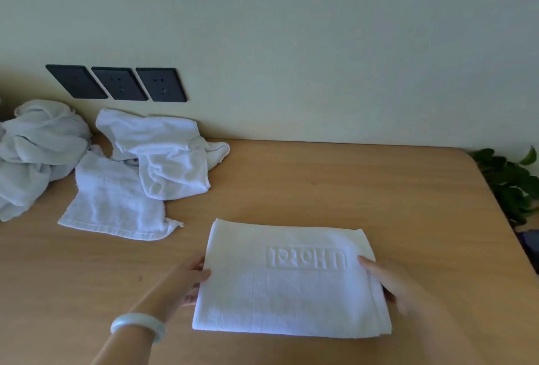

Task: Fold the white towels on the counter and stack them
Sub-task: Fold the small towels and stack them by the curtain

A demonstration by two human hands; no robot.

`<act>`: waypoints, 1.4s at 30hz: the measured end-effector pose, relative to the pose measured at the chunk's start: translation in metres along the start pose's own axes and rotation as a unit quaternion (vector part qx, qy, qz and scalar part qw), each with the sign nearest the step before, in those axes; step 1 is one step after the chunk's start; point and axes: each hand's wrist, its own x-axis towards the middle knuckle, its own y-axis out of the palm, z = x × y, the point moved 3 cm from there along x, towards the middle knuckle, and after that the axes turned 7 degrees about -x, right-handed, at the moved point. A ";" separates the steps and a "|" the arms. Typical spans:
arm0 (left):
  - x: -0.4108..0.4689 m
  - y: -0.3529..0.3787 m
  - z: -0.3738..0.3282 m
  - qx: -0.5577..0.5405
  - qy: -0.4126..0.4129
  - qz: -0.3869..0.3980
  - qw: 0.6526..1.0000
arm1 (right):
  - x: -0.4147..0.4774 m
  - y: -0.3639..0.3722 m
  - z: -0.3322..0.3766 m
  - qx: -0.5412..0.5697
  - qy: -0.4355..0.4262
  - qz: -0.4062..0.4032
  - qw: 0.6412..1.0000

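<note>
**Folded towel held by both side edges**

Grasping: left hand (191,280) and right hand (390,286) each pinch a side edge of the folded white terry towel (288,297), which lies flat at 6 o'clock on the tan wooden desk (379,189). Likely soft, light and floppy, so lift it by both edges. Crumpled white towels (163,154) lie at 10 o'clock. There is open room from 12 to 2, and the desk's edge is at 3.

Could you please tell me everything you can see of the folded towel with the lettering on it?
The folded towel is white terry cloth, folded into a neat rectangle of several layers, which show along its right edge. Embossed lettering reading U Hotel faces up, upside down in this view. It lies flat on the wooden counter. The left hand holds its left edge and the right hand its right edge, thumbs on top.
</note>
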 end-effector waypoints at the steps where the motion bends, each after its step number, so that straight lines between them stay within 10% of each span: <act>1: -0.004 -0.001 0.002 -0.004 0.010 -0.006 1.000 | -0.002 0.003 0.002 0.005 -0.016 0.002 1.000; 24: -0.142 -0.199 -0.129 -0.258 0.330 -0.277 0.865 | -0.149 0.189 0.325 0.021 -0.406 0.012 0.914; 42: -0.164 -0.720 -0.260 -0.134 0.323 -0.308 0.885 | -0.262 0.567 0.544 0.151 -0.315 0.111 0.930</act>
